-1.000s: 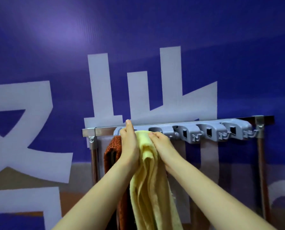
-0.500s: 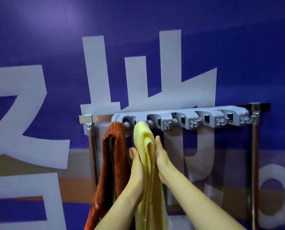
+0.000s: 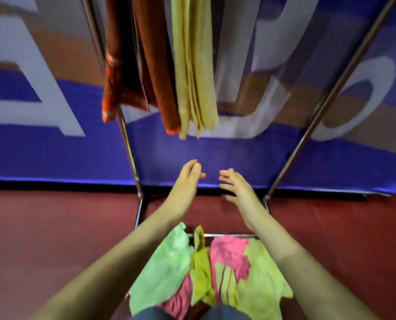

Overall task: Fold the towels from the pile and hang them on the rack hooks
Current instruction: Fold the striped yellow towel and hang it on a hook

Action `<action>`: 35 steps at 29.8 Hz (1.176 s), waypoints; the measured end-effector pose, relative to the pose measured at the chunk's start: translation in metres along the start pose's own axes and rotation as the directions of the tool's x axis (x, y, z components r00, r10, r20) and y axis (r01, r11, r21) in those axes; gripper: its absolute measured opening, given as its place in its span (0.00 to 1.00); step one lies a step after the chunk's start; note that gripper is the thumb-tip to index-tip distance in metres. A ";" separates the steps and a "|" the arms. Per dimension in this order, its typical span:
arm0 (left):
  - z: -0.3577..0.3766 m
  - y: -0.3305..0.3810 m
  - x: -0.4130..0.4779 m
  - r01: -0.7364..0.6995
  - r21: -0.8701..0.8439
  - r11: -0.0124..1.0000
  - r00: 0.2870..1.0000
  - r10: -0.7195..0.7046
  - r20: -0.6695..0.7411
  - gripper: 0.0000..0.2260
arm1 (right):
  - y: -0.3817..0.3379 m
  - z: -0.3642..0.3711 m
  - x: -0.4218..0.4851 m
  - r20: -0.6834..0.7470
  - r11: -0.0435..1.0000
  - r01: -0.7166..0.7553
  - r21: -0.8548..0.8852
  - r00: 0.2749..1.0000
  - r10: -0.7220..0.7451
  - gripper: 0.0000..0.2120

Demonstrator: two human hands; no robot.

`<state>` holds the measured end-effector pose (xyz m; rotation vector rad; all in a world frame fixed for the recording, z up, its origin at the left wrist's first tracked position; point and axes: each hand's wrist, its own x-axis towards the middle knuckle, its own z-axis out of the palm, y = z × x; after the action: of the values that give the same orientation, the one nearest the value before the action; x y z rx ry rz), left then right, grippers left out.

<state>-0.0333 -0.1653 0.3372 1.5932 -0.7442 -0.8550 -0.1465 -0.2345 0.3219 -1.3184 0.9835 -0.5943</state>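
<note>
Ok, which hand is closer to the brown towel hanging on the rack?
Left. The left hand is below the lower end of the brown towel, slightly to its right. The right hand is farther right, beyond the yellow towel.

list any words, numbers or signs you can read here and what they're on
"O": a white ring on the blue banner, right side; letter or zero, cannot tell.
Other large white strokes on the banner: cut off by the frame, not readable.
Orange towel, yellow towel, towel pile: no text visible.
</note>
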 end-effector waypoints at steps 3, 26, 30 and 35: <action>-0.007 -0.040 -0.030 0.067 0.035 0.997 0.997 -0.067 0.025 0.09 | 0.060 -0.028 -0.010 -0.025 0.984 -0.177 -0.001 0.984 0.176 0.12; -0.007 -0.330 -0.061 0.692 0.268 0.670 0.614 -0.742 0.269 0.13 | 0.394 -0.034 -0.024 -0.068 0.662 -0.698 -0.272 0.700 0.711 0.11; -0.007 -0.356 -0.064 0.730 0.240 0.640 0.590 -0.768 0.251 0.13 | 0.415 -0.040 -0.017 -0.203 0.704 -0.598 -0.384 0.798 0.567 0.08; -0.008 -0.377 -0.067 0.753 0.214 0.622 0.581 -0.782 0.227 0.14 | 0.435 -0.053 0.008 -0.117 0.599 -0.390 -0.699 0.889 0.443 0.13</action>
<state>-0.0550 -0.0391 -0.0239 1.9179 -0.2421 -1.7619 -0.2590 -0.1839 -0.0982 -1.6741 1.4934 0.2529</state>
